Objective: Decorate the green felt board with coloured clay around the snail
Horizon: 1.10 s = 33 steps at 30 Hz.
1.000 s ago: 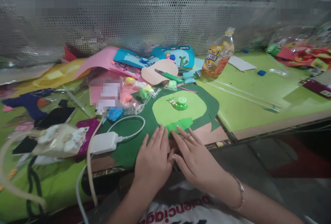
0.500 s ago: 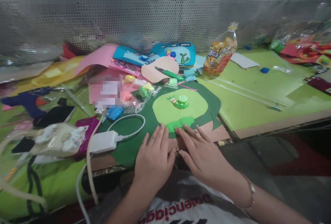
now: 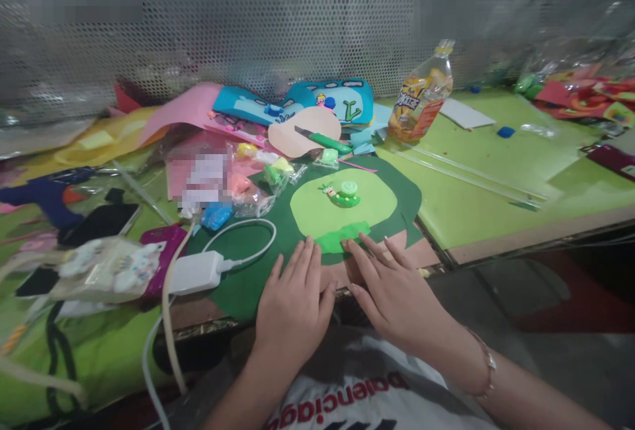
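A flattened strip of bright green clay (image 3: pixel 342 237) lies along the near edge of a light green paper oval (image 3: pixel 311 210), which sits on dark green paper (image 3: pixel 258 250). My right hand (image 3: pixel 391 278) is flat with fingers spread, its fingertips touching the strip's near right edge. My left hand (image 3: pixel 296 291) rests palm down on the dark green paper, fingers stretched out, fingertips beside the strip's left end. Neither hand holds anything. Beyond the strip, a small green clay snail (image 3: pixel 347 194) stands on the oval.
A drink bottle (image 3: pixel 419 96) stands behind on the right, near clear sticks (image 3: pixel 476 178). A green-handled knife (image 3: pixel 325 141) lies on pale paper. To the left are bagged clay lumps (image 3: pixel 241 184), a white charger (image 3: pixel 196 271) with cables, phones and a blue glue gun (image 3: pixel 49 195).
My right hand has shifted slightly right along the green clay strip, uncovering more of its near edge. My left hand stays nearly in place. The view has moved slightly.
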### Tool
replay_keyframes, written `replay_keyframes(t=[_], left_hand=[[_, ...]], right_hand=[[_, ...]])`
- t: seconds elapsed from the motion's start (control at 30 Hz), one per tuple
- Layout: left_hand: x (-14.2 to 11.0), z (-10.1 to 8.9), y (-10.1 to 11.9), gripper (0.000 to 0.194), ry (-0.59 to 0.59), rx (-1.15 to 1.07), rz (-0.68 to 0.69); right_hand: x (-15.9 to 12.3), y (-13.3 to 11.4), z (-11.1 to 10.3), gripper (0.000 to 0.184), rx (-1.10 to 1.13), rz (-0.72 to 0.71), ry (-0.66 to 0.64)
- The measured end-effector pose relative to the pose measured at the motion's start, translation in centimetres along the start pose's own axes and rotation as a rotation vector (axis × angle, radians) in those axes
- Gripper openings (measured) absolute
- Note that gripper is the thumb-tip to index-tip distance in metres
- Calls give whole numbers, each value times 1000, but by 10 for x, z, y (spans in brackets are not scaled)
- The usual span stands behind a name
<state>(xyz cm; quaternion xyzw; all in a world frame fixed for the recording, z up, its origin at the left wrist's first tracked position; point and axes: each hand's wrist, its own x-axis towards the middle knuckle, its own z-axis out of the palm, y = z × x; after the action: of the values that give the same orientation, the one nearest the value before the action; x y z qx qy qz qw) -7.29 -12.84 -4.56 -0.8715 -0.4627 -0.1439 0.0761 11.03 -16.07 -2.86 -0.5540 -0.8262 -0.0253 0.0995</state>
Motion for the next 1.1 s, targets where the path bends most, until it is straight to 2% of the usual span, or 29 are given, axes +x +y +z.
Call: replay_keyframes(t=[0.9, 1.1], left_hand=[[-1, 0, 0, 48, -1, 3, 2], [-1, 1, 0, 48, -11, -7, -7]], right_hand=[[-2, 10, 1, 53, -133, 111, 37], [-5, 20, -6, 50, -99, 155, 41]])
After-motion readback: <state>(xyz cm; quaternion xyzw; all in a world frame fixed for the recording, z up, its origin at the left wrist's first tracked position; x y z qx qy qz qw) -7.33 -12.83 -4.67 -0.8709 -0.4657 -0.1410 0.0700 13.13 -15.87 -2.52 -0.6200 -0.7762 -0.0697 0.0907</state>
